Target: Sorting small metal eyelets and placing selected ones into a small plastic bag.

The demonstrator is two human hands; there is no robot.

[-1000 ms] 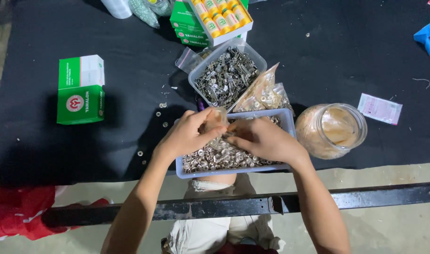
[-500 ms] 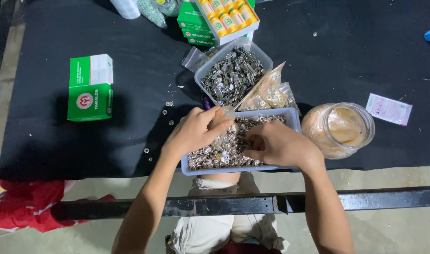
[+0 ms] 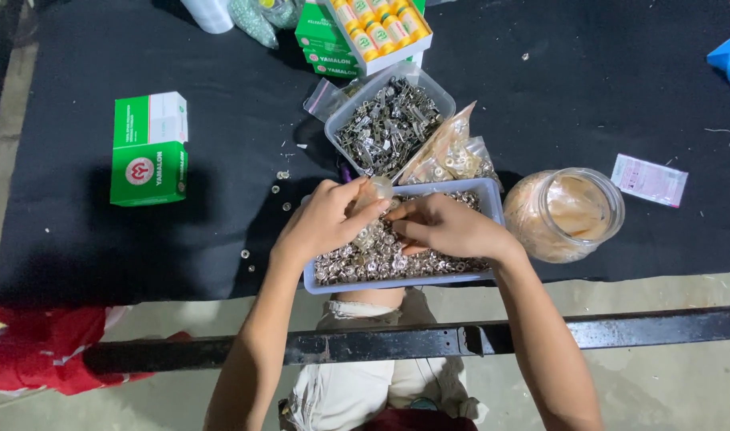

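My left hand (image 3: 326,221) and my right hand (image 3: 445,227) meet over a pale blue tray (image 3: 492,195) heaped with small silver metal rings (image 3: 381,262), at the near edge of a black-covered table (image 3: 141,239). The left hand's fingers pinch a small clear plastic bag (image 3: 374,191) that holds a few rings. My right hand's fingertips are pinched together right beside the bag's mouth, on what looks like a ring; the piece itself is too small to make out.
A clear tub of silver metal clips (image 3: 389,124) stands behind the tray, with bags of rings (image 3: 451,156) beside it. A clear plastic jar (image 3: 572,214) sits to the right, a green and white box (image 3: 149,149) to the left. Loose rings (image 3: 283,190) dot the cloth.
Both hands have stayed over the tray. The fingertips have drawn closer around the little bag, and the view has shifted slightly.
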